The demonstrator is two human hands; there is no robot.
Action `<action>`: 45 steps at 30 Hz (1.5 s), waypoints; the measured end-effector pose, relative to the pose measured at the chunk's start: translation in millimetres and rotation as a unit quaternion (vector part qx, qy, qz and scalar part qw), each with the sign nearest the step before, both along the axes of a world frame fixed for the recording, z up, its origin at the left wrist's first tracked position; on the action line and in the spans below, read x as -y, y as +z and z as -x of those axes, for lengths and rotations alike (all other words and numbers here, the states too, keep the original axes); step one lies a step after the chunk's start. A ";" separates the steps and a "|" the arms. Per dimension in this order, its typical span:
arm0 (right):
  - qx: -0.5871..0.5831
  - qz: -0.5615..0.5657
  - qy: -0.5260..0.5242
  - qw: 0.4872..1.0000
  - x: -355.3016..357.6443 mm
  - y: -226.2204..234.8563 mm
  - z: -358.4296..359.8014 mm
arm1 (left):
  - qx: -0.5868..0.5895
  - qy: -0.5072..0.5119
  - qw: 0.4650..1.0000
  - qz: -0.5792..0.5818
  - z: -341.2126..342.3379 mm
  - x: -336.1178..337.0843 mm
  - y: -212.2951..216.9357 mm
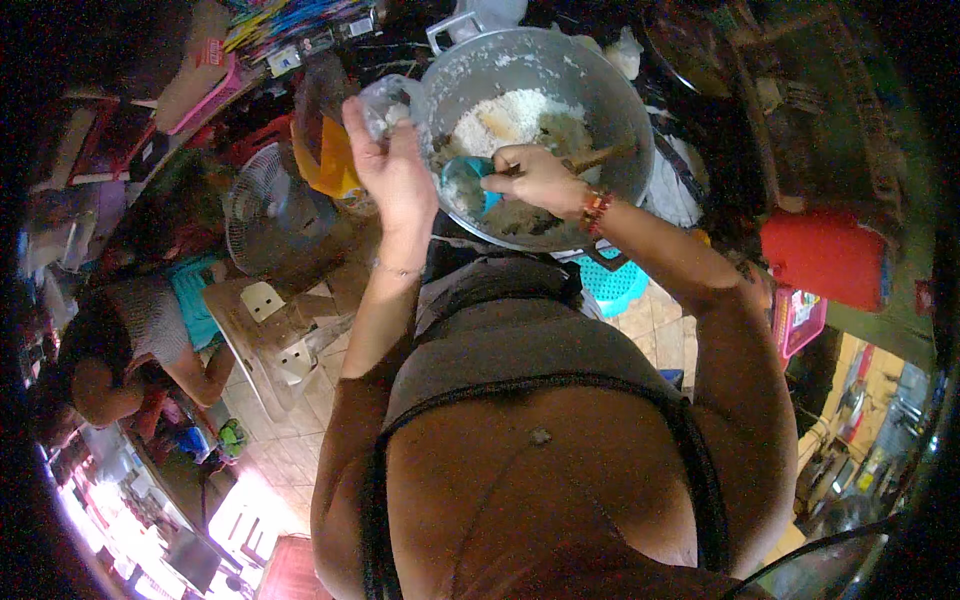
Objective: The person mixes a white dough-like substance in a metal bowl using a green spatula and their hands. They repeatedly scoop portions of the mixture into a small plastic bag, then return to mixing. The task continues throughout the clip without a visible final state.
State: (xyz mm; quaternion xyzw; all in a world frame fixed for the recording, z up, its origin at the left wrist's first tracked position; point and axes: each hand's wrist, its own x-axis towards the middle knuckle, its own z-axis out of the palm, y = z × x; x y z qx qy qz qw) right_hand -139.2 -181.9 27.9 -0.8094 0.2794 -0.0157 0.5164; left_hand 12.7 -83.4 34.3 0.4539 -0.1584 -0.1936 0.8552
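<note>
So, the right grip [535, 178] is closed, fingers curled and pinching a teal plastic cup [484, 182] by its near edge or a handle, can't tell which. The cup sits at about 8 o'clock inside a big round metal pot [612, 92], and there's whitish powder in it. The left grip [398, 185] is out at 11 o'clock from the middle of the view, half open, thumb and fingers pressed around a crinkly, see-through plastic bag [388, 92] just beside the pot's 10 o'clock rim.

The pot itself is dull silver, its inner wall speckled with white bits. Toward its 12 o'clock there's a soft, loose heap of white powder [525, 103] with a tan patch on top, and greyish-brown crumbly stuff [530, 222] nearer 6 o'clock. A wooden handle [597, 157] pokes out of the mix around 4 o'clock.
</note>
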 end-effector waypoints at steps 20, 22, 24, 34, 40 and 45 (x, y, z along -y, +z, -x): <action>0.411 0.447 -0.024 0.794 14.8 201.9 -44.2 | 0.179 -0.333 0.924 -0.061 -64.4 -33.6 172.2; 0.375 0.470 0.066 0.796 4.9 192.9 -54.0 | 0.162 -0.322 0.933 -0.013 -54.4 -26.1 171.0; 0.382 0.436 0.022 0.814 8.0 188.6 -52.5 | 0.116 -0.317 0.941 0.007 -49.8 -22.5 163.5; 0.143 0.305 -0.118 0.934 50.5 100.2 2.8 | -0.037 -0.344 0.935 0.080 -54.6 -38.3 167.1; 0.252 0.244 -0.094 0.932 16.1 91.0 -37.1 | -0.018 -0.395 0.917 0.042 -46.3 -32.2 186.5; 0.273 0.026 -0.092 0.957 34.9 147.7 -24.1 | 0.228 -0.308 0.906 -0.180 -54.6 -27.5 190.6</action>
